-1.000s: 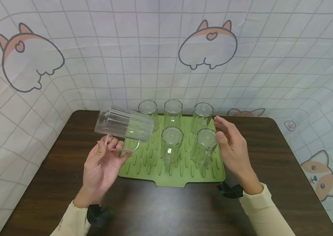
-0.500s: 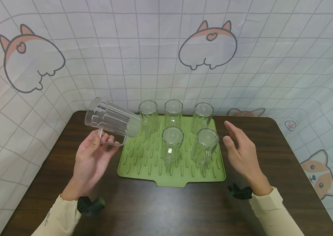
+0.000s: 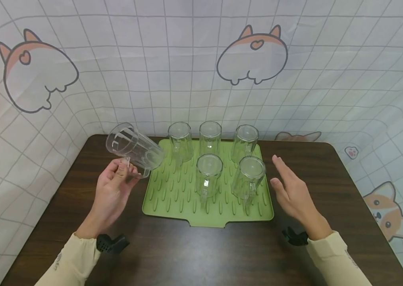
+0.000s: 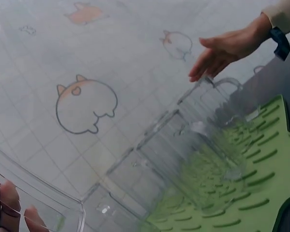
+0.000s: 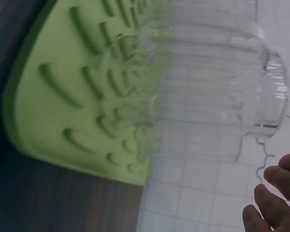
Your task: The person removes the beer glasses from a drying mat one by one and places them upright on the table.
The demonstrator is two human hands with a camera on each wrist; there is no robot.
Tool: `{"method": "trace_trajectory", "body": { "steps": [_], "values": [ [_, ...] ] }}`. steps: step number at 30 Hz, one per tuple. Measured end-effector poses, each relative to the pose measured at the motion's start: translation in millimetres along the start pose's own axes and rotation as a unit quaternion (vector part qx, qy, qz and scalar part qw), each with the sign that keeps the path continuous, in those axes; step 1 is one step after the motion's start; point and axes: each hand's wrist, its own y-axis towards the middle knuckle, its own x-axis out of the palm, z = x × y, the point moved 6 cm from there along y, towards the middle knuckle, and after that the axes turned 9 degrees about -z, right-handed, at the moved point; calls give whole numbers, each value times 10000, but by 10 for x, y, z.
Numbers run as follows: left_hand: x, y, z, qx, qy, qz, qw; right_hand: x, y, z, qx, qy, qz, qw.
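- Head cam: fairly bright, soft, even light, approx. from above; wall cloth (image 3: 194,87) pale, dark table (image 3: 208,254) w/ broad sheen btm ctr.
- Tiny glints on front-ctr mug (image 3: 209,174); held mug (image 3: 137,146) clear, w/ faint edges.
- L wrist cam: dimmer, greyish, hazy, low contrast; mug row (image 4: 183,145) soft-edged.
- R wrist cam: mugs blurry, washed out; green mat (image 5: 34,121) also soft; table near-black at L edge.

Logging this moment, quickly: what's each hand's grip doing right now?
Left grip: closed, holding a clear mug by its handle.
Right grip: open, holding nothing.
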Motion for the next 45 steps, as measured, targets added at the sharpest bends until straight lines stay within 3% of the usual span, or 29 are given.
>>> {"method": "trace_trajectory", "body": {
  "steps": [6, 15, 24, 45],
  "values": [
    [-113, 44, -66, -112, 323, 43, 9994, 121, -60, 128, 38, -360, -799, 9961],
    [-276, 115, -189, -297, 623, 155, 9975, 306, -176, 274, 94, -599, -1363, 9888],
    [-389, 184, -298, -238, 816, 189, 9962, 544, -259, 369, 404, -677, -2026, 9761],
    [-765, 454, -570, -109, 1052, 16, 9944, 786, -381, 312, 573, -1161, -2780, 9518]
  ]
}}
